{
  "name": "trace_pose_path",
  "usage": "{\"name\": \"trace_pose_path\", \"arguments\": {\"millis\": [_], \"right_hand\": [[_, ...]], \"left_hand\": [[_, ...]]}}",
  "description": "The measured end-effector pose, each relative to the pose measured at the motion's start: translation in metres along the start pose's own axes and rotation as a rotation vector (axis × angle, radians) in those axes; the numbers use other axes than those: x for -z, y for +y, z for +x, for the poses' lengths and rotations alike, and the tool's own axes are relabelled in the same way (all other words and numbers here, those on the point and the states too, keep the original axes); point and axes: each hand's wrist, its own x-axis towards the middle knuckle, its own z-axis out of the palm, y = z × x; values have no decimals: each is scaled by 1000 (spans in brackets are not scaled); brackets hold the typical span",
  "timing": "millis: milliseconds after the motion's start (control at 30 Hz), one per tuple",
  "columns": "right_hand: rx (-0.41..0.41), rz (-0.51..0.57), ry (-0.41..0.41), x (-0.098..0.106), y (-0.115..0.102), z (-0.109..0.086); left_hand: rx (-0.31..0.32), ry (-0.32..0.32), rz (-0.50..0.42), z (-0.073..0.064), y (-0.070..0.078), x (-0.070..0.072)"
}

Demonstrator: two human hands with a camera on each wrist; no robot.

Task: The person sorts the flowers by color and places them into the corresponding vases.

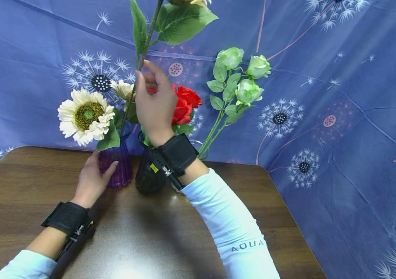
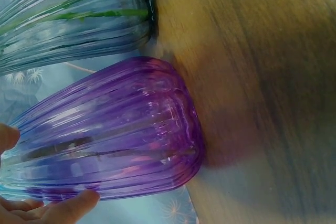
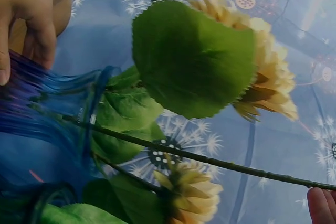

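Observation:
A ribbed purple-blue glass vase (image 1: 122,170) stands on the table, and my left hand (image 1: 92,180) grips it from the left, thumb and fingers on opposite sides. My right hand (image 1: 156,102) pinches a long artificial flower stem (image 1: 150,33) between thumb and fingertips above the vase. The right wrist view shows that stem (image 3: 210,160) running down through the vase's mouth. Its flower head is mostly cut off at the head view's top edge. Two cream sunflowers, one large (image 1: 88,115) and one partly hidden (image 1: 124,90), lean from the same vase.
Beside the purple vase stands a dark glass vase (image 1: 149,176) with red roses (image 1: 185,102), partly behind my right hand and wrist. Light green roses (image 1: 248,92) rise further right, their container mostly hidden by my forearm. A blue dandelion-print cloth (image 1: 340,77) hangs behind the wooden table (image 1: 170,232).

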Motion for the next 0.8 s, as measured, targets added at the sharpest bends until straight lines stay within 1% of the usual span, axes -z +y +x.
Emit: {"name": "trace_pose_path", "arguments": {"millis": [200,400,533,633,800], "right_hand": [[-44,-12,-34,-6,10,-9],[-66,-24,-54,-11,22,-17],[-69,-12,-88,-14,30,-23],[-63,-27,-113,-16,35,-27],[-86,-47,-148,-20,41,-35]], "left_hand": [[-3,11,3,0,0,0],[-1,14,12,-1,1,0],[-10,22,7,-1,0,0],[-8,22,12,-1,0,-1],[2,13,17,0,-1,-1]]}}
